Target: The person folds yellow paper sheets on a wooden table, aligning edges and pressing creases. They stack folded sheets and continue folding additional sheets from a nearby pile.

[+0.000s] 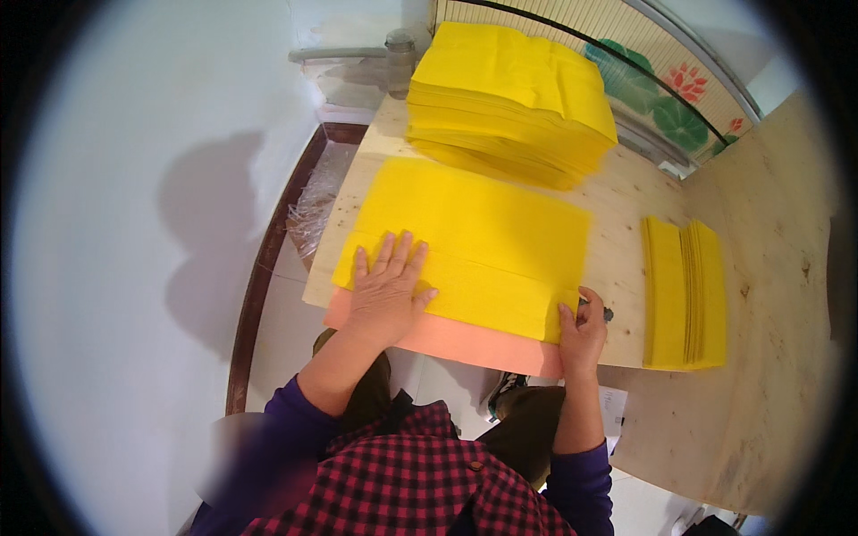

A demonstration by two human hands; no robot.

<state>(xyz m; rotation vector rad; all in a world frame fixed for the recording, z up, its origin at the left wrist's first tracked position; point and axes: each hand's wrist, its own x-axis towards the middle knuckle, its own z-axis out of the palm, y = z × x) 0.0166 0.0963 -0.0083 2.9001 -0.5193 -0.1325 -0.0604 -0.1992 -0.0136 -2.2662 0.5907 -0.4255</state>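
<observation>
Pinching the right end of the folded yellow sheet, our right hand has thumb and fingers closed on the paper's corner, with a small dark object tucked in the same hand, too small to make out. Our left hand lies flat, fingers spread wide, palm pressing the sheet's lower left part down, holding nothing. Both forearms come up from the lower edge in purple sleeves. We see the sheet bright yellow, lying across the near edge of the wooden table, its near strip folded over with a crease running left to right. Under it a pink sheet sticks out along the table edge. Behind sits a tall stack of yellow paper; to the right, well apart, a pile of folded yellow strips.
</observation>
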